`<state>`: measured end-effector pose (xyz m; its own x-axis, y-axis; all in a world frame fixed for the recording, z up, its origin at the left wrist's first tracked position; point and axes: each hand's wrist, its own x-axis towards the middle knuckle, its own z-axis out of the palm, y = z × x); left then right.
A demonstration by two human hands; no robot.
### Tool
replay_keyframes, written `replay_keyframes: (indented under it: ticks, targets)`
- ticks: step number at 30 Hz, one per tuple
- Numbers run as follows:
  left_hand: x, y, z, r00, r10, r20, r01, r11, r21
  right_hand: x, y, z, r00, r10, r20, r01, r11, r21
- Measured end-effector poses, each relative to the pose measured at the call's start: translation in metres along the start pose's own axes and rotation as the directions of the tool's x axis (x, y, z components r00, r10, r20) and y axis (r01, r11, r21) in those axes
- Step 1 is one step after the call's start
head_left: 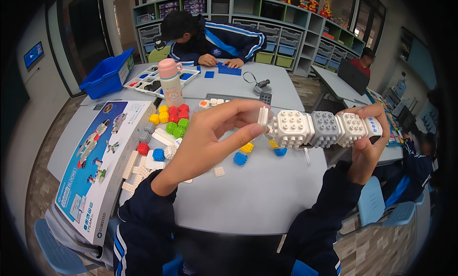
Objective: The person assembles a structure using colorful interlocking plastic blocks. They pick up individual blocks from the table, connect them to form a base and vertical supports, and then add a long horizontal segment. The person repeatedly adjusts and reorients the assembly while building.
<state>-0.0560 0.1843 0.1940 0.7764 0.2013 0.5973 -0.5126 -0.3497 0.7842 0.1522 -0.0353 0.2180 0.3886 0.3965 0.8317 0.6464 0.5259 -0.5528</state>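
A row of joined cube blocks, a white studded one [290, 128], a grey one [325, 128] and another white one [352, 127], is held up above the table. My right hand [372, 142] grips the row's right end, thumb below and fingers around the end block. My left hand [214, 133] pinches a thin white plate piece [263, 119] between thumb and fingers. That piece stands upright against or just beside the row's left end; whether they touch I cannot tell. Beneath the hands lie blue cubes [240, 158] and a small beige square plate [219, 171].
Left of my hands sit red [178, 112], green [177, 128] and yellow cubes, white plates, and a large box [95, 157]. Behind stand a pink-lidded bottle [171, 83], a sorting tray [191, 76] and a blue bin [107, 75]. Across the table, a person handles blue plates [230, 71].
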Motion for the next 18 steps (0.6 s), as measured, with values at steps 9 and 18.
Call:
replay_keyframes:
  ticks: [9,18]
  targets:
    - [-0.005,0.005,0.007,0.992,0.105,-0.064,-0.103,0.994,0.024,-0.002,-0.002,0.005,1.0,-0.011,-0.01,0.01,1.0,-0.018]
    - [-0.008,-0.001,0.007,0.981,0.056,-0.186,-0.047,0.998,0.051,0.004,0.007,0.022,0.997,0.017,0.071,-0.024,0.995,0.096]
